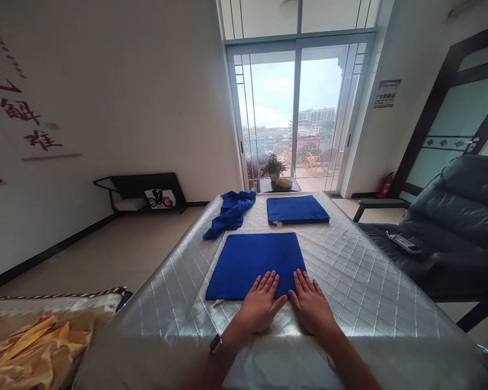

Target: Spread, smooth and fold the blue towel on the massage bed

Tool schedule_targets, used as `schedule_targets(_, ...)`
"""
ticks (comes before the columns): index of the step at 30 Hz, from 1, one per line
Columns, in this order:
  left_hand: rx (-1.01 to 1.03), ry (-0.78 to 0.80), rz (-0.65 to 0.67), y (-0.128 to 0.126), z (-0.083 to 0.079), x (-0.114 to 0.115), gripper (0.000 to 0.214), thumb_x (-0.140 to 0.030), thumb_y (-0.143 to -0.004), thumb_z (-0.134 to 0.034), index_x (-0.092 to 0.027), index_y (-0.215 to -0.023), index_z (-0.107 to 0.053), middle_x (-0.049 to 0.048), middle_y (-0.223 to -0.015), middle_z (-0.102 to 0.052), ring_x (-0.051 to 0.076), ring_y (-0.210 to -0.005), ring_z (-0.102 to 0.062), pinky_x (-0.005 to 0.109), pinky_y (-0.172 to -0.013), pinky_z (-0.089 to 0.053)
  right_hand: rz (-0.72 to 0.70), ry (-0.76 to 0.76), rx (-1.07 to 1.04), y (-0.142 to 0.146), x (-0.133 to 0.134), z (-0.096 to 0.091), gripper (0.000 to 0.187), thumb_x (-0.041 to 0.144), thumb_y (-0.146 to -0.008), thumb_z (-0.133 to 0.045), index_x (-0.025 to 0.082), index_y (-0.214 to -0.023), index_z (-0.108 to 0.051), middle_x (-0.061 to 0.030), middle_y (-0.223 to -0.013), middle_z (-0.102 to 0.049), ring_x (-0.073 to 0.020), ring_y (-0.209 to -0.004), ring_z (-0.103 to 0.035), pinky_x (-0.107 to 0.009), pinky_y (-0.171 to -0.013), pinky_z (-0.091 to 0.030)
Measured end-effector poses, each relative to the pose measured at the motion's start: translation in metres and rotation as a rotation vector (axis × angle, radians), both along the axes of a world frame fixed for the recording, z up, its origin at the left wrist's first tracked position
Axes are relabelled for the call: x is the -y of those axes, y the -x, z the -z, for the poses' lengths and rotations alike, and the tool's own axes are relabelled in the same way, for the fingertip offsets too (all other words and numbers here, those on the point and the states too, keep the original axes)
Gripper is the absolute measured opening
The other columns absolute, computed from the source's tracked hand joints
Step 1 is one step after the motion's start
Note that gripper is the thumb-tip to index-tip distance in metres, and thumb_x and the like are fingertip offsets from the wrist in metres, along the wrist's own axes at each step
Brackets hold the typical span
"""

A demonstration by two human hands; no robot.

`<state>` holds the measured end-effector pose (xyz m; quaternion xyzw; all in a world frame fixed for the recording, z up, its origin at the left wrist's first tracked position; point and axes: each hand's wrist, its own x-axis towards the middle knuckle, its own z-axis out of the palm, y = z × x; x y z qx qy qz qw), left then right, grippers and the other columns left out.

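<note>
A flat blue folded cloth (252,260) lies on the silver quilted table cover, its near edge toward me. My left hand (263,303) rests palm down with fingers stretched over the cloth's near edge. Beside it, my right hand (310,303) lies flat at the near right corner, fingers extended. Neither hand grips anything. Farther back sits a thicker folded blue stack (297,209), with a small white tag at its front. To the left of that stack, a crumpled blue cloth (231,213) hangs near the table's left edge.
The silver quilted table cover (370,292) spans the middle. At right stands a dark armchair (459,216) with a light-coloured device (404,242) on its seat. Yellow fabric (36,346) lies low at left. A small table with a potted plant (274,167) stands beyond the far edge.
</note>
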<state>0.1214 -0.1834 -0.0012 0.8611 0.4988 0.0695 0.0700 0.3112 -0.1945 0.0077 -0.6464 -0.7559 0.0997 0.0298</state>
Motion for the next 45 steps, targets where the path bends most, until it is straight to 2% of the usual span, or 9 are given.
schedule_targets(4, -0.062, 0.042, -0.220, 0.055, -0.003, 0.001, 0.082, -0.070, -0.098, -0.015, -0.016, -0.159, -0.019, 0.0069, -0.166, -0.013, 0.025, -0.154, -0.013, 0.048, -0.125, -0.016, 0.007, 0.005, -0.039, 0.000, 0.001, -0.003, 0.066, 0.045, -0.103, -0.018, 0.012, -0.160, -0.015, -0.0036, -0.166, -0.009, -0.0192, -0.154, -0.003, -0.042, -0.125, -0.004)
schedule_targets(7, -0.102, 0.016, -0.391, 0.095, 0.004, 0.003, 0.081, -0.068, -0.099, -0.013, -0.013, -0.159, -0.020, 0.0088, -0.166, -0.013, 0.026, -0.154, -0.012, 0.050, -0.125, -0.015, 0.001, 0.012, -0.036, 0.000, 0.001, -0.004, 0.066, 0.046, -0.103, -0.018, 0.012, -0.160, -0.015, -0.0032, -0.166, -0.008, -0.0188, -0.154, -0.003, -0.041, -0.125, -0.004)
schedule_targets(11, -0.115, -0.039, -0.469, 0.120, 0.017, 0.008, 0.083, -0.069, -0.099, -0.015, -0.012, -0.159, -0.021, 0.0098, -0.165, -0.014, 0.027, -0.153, -0.015, 0.049, -0.125, -0.016, -0.002, 0.024, -0.009, 0.000, 0.001, -0.005, 0.065, 0.045, -0.104, -0.018, 0.011, -0.160, -0.015, -0.0033, -0.166, -0.008, -0.0182, -0.154, -0.004, -0.041, -0.125, -0.004)
schedule_targets(15, -0.100, -0.077, -0.488, 0.116, 0.020, 0.014, 0.085, -0.070, -0.098, -0.016, -0.011, -0.158, -0.022, 0.0108, -0.165, -0.016, 0.027, -0.153, -0.017, 0.048, -0.124, -0.017, 0.002, 0.012, -0.009, 0.000, 0.002, -0.006, 0.065, 0.045, -0.104, -0.018, 0.012, -0.160, -0.016, -0.0032, -0.166, -0.009, -0.0182, -0.154, -0.004, -0.042, -0.125, -0.005)
schedule_targets(19, -0.088, -0.094, -0.496, 0.112, 0.016, 0.016, 0.083, -0.070, -0.098, -0.015, -0.013, -0.158, -0.023, 0.0112, -0.164, -0.020, 0.028, -0.153, -0.020, 0.051, -0.123, -0.019, -0.001, 0.005, 0.012, 0.000, 0.003, -0.006, 0.065, 0.046, -0.104, -0.017, 0.012, -0.160, -0.017, -0.0026, -0.166, -0.009, -0.0176, -0.154, -0.005, -0.040, -0.125, -0.007)
schedule_targets(28, -0.057, -0.081, -0.494, 0.111, 0.010, 0.018, 0.081, -0.067, -0.099, -0.018, -0.012, -0.158, -0.026, 0.0115, -0.164, -0.021, 0.028, -0.152, -0.022, 0.050, -0.124, -0.019, -0.008, -0.050, 0.021, -0.002, 0.001, 0.001, 0.063, 0.043, -0.104, -0.021, 0.012, -0.159, -0.023, -0.0056, -0.165, -0.016, -0.0188, -0.153, -0.010, -0.042, -0.125, -0.011)
schedule_targets(33, -0.034, -0.085, -0.501, 0.109, 0.008, 0.019, 0.082, -0.068, -0.099, -0.017, -0.012, -0.158, -0.026, 0.0111, -0.164, -0.022, 0.028, -0.152, -0.022, 0.050, -0.124, -0.020, -0.016, -0.045, 0.025, -0.002, 0.001, 0.002, 0.064, 0.047, -0.105, -0.016, 0.014, -0.160, -0.018, -0.0047, -0.166, -0.012, -0.0181, -0.154, -0.007, -0.042, -0.125, -0.010)
schedule_targets(39, -0.050, -0.101, -0.501, 0.110, 0.010, 0.018, 0.080, -0.066, -0.100, -0.020, -0.011, -0.157, -0.027, 0.0115, -0.164, -0.023, 0.027, -0.152, -0.022, 0.048, -0.124, -0.020, -0.021, 0.005, 0.045, -0.003, -0.001, -0.002, 0.064, 0.047, -0.105, -0.018, 0.013, -0.160, -0.017, -0.0042, -0.167, -0.010, -0.0187, -0.154, -0.007, -0.042, -0.125, -0.010)
schedule_targets(45, -0.049, -0.125, -0.490, 0.111, 0.013, 0.017, 0.080, -0.067, -0.099, -0.020, -0.012, -0.157, -0.029, 0.0118, -0.163, -0.027, 0.028, -0.152, -0.023, 0.049, -0.124, -0.022, -0.086, -0.162, 0.018, -0.005, -0.009, -0.013, 0.063, 0.047, -0.105, -0.018, 0.015, -0.159, -0.024, -0.0038, -0.166, -0.018, -0.0196, -0.154, -0.008, -0.044, -0.125, -0.008)
